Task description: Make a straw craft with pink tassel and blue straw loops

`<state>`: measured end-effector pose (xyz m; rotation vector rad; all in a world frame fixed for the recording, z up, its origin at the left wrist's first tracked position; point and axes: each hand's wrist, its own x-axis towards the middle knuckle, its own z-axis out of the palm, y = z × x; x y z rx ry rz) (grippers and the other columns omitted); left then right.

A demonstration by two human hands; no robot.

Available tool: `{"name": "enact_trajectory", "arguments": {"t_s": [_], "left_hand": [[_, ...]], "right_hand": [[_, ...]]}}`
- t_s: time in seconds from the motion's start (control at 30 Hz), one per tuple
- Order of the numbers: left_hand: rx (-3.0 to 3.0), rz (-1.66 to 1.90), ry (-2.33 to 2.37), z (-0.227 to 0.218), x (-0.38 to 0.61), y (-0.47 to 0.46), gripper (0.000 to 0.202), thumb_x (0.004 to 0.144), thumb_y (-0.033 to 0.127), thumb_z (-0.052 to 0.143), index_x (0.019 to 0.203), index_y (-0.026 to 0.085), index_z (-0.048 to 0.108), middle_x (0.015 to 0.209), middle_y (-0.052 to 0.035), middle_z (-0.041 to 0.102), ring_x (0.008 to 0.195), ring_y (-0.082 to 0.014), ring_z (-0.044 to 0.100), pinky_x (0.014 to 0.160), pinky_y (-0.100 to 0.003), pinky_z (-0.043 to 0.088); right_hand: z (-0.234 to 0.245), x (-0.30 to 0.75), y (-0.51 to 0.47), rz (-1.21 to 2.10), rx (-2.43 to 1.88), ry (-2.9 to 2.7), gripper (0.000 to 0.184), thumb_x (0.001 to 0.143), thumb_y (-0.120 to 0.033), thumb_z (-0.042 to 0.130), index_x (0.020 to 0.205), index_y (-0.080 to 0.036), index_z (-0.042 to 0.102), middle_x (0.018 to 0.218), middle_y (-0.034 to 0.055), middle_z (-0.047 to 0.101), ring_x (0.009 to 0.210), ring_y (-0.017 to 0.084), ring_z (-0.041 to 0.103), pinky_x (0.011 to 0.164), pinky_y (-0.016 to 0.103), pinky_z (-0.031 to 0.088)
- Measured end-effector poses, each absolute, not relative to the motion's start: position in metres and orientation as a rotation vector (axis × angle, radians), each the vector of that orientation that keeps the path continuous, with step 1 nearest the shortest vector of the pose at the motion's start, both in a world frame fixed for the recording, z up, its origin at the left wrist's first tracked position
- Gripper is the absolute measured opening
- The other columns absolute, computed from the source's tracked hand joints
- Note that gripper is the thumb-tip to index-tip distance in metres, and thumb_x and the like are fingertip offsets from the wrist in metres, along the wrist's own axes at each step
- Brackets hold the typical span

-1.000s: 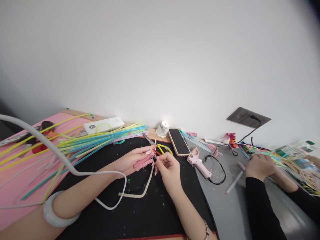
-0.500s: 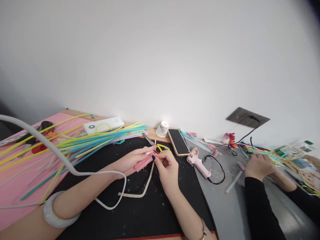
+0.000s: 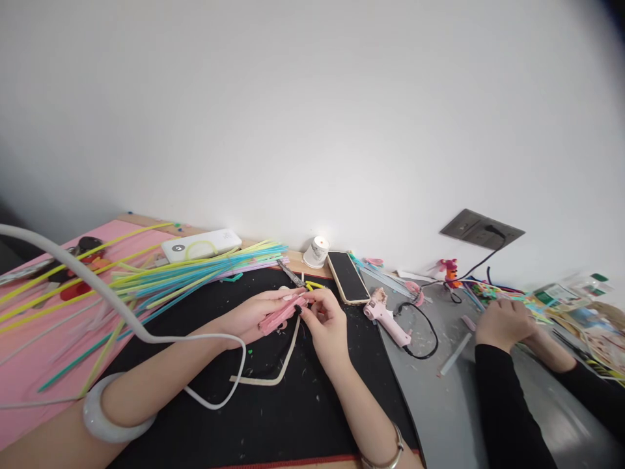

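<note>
Straws (image 3: 195,270) fan over black mat (image 3: 273,423) beside pink strips (image 3: 277,317); white wall (image 3: 312,117) behind.

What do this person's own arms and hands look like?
Both forearms are bare, no sleeves. The left hand has a thick, pale bangle at its wrist; the right hand has a thin metal bracelet and a dark-painted nail.

L hand (image 3: 254,314) w/ pink strips (image 3: 277,315), R hand (image 3: 326,321) pinching tips, black mat (image 3: 273,417)
</note>
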<state>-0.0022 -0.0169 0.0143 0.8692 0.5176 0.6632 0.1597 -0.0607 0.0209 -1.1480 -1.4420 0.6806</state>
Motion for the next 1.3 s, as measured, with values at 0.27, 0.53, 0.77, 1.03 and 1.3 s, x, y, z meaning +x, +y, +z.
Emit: {"name": "enact_trajectory", "arguments": {"t_s": [0.27,0.53,0.77,1.03,1.3], "left_hand": [[0.824,0.608,0.487,0.018,-0.003,-0.019,0.017,0.081,0.032,0.068,0.087,0.017,0.069,0.076,0.0000,0.054,0.067,-0.0105,0.047,0.058,-0.021,0.041],[0.826,0.610,0.513,0.018,-0.003,-0.020,0.020,0.080,0.034,0.069,0.091,0.017,0.070,0.077,-0.0007,0.053,0.067,-0.0107,0.046,0.057,-0.021,0.041],[0.840,0.622,0.520,0.018,-0.003,-0.019,0.018,0.082,0.033,0.068,0.091,0.018,0.072,0.081,-0.0017,0.056,0.068,-0.0110,0.048,0.057,-0.021,0.041],[0.803,0.752,0.420,0.019,0.000,-0.016,0.027,0.084,0.018,0.065,0.111,0.018,0.069,0.101,-0.0071,0.068,0.090,-0.0148,0.059,0.074,-0.023,0.043],[0.772,0.830,0.398,0.024,0.001,-0.017,0.024,0.083,0.015,0.067,0.106,0.016,0.070,0.064,0.0009,0.061,0.058,-0.0089,0.055,0.057,-0.020,0.041]], "right_hand": [[0.018,0.160,-0.058,0.782,-1.075,-1.356,0.003,0.078,-0.018,0.068,0.077,-0.019,0.066,0.079,-0.0004,0.056,0.062,0.011,0.047,0.058,0.024,0.039],[0.019,0.160,-0.059,0.760,-1.048,-1.356,0.007,0.076,-0.017,0.070,0.072,-0.019,0.064,0.080,0.0003,0.056,0.067,0.012,0.050,0.061,0.026,0.041],[0.019,0.160,-0.059,0.705,-1.139,-1.370,0.013,0.079,-0.021,0.068,0.091,-0.020,0.063,0.085,0.0012,0.058,0.058,0.011,0.045,0.053,0.024,0.041],[0.026,0.160,-0.069,0.064,-1.070,-1.712,0.023,0.083,-0.015,0.064,0.105,-0.022,0.065,0.106,0.0078,0.067,0.099,0.022,0.059,0.084,0.039,0.049],[0.025,0.159,-0.068,-0.076,-1.104,-1.876,0.038,0.085,-0.026,0.067,0.122,-0.025,0.063,0.120,0.0080,0.067,0.110,0.026,0.055,0.096,0.047,0.045]]}}
